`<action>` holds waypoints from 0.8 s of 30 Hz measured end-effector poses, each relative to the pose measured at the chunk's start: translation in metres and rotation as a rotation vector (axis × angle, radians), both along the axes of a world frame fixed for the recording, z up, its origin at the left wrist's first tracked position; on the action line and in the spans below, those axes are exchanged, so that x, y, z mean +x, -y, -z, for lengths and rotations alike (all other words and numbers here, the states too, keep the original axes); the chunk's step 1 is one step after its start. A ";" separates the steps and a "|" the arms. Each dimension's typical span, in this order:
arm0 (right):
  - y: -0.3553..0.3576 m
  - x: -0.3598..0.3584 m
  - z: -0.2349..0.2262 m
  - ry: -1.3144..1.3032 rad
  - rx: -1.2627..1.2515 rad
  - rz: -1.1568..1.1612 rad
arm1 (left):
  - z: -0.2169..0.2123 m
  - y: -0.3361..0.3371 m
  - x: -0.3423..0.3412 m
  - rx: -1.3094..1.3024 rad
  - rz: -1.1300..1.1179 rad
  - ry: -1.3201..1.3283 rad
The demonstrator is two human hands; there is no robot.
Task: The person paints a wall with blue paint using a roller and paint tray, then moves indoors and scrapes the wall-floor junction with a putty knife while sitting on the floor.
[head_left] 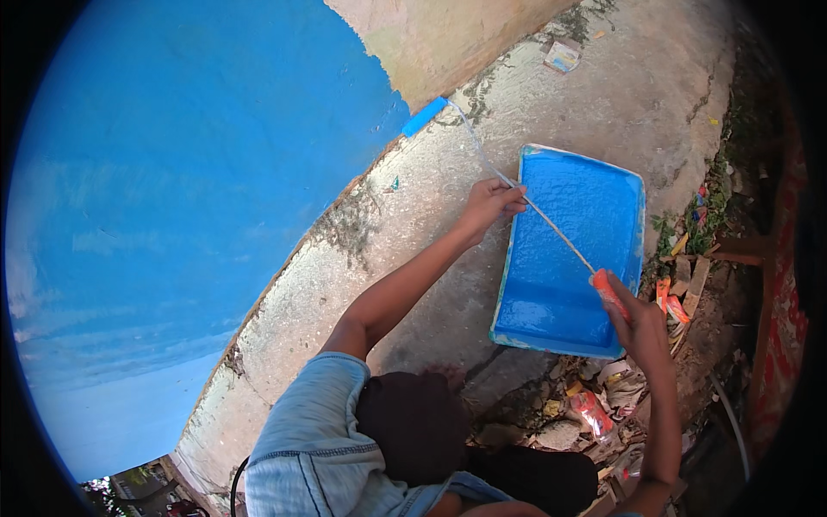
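A long-handled paint roller with a blue-coated sleeve rests at the foot of the wall, where blue paint meets bare plaster. My left hand is closed round the thin metal rod, near its middle. Farther down, the fingers of my right hand wrap the roller's orange grip. Under the rod lies a rectangular paint tray, coated with wet blue paint and smeared along its rim. Both hands are above or beside the tray, and the rod slants across it.
The wall is blue on the left, beige at the top. A rough concrete ledge runs along it. Litter and rubble lie past the ledge at the lower right. A small crumpled packet sits on the far concrete.
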State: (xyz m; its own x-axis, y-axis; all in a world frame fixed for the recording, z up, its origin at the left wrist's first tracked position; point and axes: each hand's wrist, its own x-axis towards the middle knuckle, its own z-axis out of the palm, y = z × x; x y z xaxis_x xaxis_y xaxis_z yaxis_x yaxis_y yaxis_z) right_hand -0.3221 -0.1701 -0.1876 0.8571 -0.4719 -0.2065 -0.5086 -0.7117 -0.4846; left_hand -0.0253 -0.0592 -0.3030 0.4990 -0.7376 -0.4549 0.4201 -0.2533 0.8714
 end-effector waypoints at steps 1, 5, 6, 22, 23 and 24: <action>0.001 0.001 0.000 -0.001 0.007 0.001 | 0.003 0.000 0.001 -0.003 0.001 0.000; 0.005 0.005 0.006 0.040 0.022 -0.007 | 0.010 0.002 0.005 -0.007 -0.001 0.004; 0.007 0.005 0.006 0.034 0.023 -0.008 | 0.009 0.003 0.006 -0.005 -0.003 0.004; 0.002 -0.028 0.019 0.195 0.108 0.048 | -0.050 0.000 -0.011 -0.161 -0.032 0.139; 0.002 -0.029 0.022 0.210 0.112 0.049 | -0.048 0.000 -0.011 -0.156 -0.032 0.140; 0.003 -0.028 0.021 0.184 0.107 0.049 | -0.045 0.001 -0.010 -0.151 -0.034 0.142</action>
